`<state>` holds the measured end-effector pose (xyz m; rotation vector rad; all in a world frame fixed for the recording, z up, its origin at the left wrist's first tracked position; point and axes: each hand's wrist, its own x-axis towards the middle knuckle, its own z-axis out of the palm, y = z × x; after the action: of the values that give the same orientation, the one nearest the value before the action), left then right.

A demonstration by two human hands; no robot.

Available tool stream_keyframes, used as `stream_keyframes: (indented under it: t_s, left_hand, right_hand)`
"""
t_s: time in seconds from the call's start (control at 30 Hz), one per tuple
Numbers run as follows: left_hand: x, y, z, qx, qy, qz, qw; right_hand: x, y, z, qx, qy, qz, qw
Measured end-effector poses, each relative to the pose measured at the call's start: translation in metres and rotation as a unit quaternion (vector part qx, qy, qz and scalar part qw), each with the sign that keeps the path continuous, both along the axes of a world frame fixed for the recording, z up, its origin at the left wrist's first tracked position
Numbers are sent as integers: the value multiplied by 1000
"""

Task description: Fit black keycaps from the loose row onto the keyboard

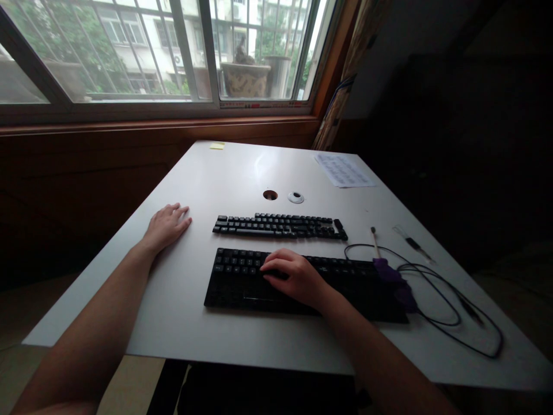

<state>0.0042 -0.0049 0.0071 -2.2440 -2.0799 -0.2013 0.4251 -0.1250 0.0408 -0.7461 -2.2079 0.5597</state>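
My left hand point(166, 226) lies flat and open on the white table point(185, 300), left of the keyboards, holding nothing. My right hand point(294, 276) rests on the near black keyboard point(242, 282), its fingers curled down onto the keys in the middle. A second, slimmer black keyboard point(279, 226) lies just beyond it, untouched. A purple-handled tool point(386, 268) with a thin shaft lies at the near keyboard's right end.
A black cable point(449, 320) loops over the table's right side. A small tool point(412, 242) lies at the right, a printed sheet point(344, 170) at the back right, a yellow note point(216, 146) at the back. A cable hole point(270, 195) and its cap point(296, 197) sit mid-table.
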Motion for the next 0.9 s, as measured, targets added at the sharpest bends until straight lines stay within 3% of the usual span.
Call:
stream_keyframes:
  t_s: [0.4,0.9]
  left_hand:
    - [-1,-1,0,5,1,-2,1000]
    - [-1,0,-1,9,-1,-2,1000]
  right_hand:
    - [-3,-2,2,26,-47,1,999]
    - [-1,-3,6,-4,-43,-37,998]
